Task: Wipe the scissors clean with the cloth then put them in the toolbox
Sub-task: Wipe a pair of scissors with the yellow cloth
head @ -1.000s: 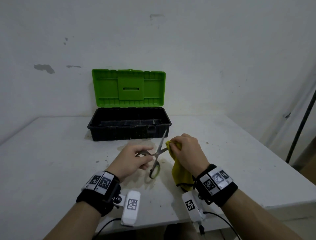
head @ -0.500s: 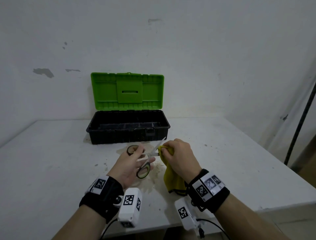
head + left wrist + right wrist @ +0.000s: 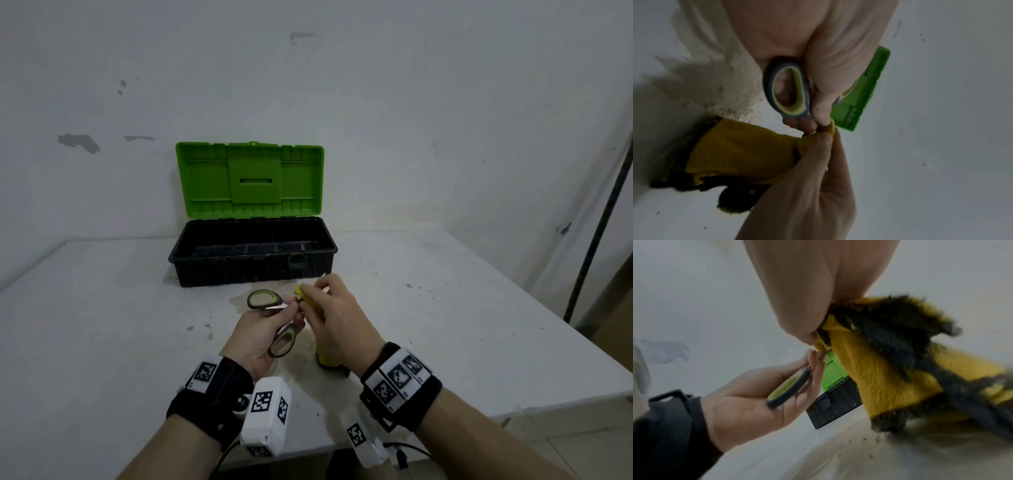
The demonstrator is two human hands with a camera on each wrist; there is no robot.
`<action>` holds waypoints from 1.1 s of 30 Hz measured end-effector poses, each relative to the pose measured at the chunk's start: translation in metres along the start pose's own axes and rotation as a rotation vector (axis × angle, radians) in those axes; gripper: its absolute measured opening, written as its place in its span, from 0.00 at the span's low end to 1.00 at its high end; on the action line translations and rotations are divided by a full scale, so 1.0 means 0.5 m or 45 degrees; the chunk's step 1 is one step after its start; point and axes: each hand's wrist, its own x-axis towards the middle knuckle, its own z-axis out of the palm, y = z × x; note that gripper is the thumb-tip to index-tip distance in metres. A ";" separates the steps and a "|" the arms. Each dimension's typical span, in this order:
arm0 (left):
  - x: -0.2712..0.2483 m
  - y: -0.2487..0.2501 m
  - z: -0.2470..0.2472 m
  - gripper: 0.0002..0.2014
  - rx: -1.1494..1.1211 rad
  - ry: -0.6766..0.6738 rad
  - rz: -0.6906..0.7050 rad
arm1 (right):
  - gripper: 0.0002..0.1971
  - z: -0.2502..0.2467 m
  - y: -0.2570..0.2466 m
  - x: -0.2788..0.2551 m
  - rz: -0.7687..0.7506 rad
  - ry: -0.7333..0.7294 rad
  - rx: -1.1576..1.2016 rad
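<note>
My left hand point(image 3: 270, 325) grips the scissors point(image 3: 265, 299) near the pivot, its grey and green handle loops point(image 3: 788, 91) spread apart above the table. My right hand point(image 3: 329, 308) pinches the yellow cloth point(image 3: 740, 151) around the blades, which are hidden inside the fold. The cloth point(image 3: 890, 369) hangs down from the fingers, its dark soiled edge near the tabletop. The toolbox point(image 3: 253, 253) stands behind the hands, black tub open, green lid point(image 3: 250, 181) upright against the wall.
The white table point(image 3: 102, 325) carries brownish stains and specks around the hands. Its right edge drops off near a dark pole point(image 3: 599, 222) by the wall. The toolbox tub shows shallow dividers along its back.
The scissors' handles have swung up and left, and the blades have slid deeper into the cloth. Both hands have moved slightly nearer the toolbox.
</note>
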 end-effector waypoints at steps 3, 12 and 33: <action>0.002 -0.001 -0.006 0.07 -0.015 0.010 -0.027 | 0.09 0.006 0.005 -0.015 -0.058 -0.058 0.006; -0.009 -0.015 0.003 0.05 0.167 0.085 0.094 | 0.04 0.013 0.010 -0.013 -0.076 -0.016 -0.142; -0.022 -0.009 0.016 0.07 0.087 0.091 0.235 | 0.14 -0.051 0.037 0.037 0.159 0.162 -0.193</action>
